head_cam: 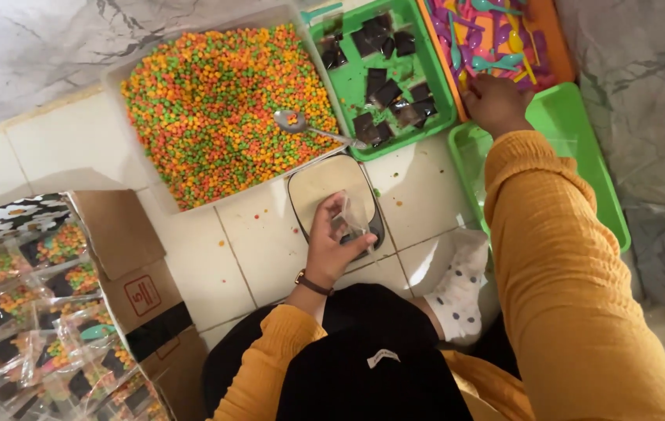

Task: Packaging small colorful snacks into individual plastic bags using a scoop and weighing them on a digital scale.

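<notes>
Scale sits central on the floor. Left hand pinches a clear bag over it — open end up; right hand reaches beyond into the spoon tray, fingers' grip hidden. Candy bin lies left — spoon inside.

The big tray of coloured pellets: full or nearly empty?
Full. The tray is covered wall to wall with pellets, and a spoon lies on top.

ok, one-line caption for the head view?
Left hand holds clear bag over scale; right hand reaches into spoon tray.
</notes>
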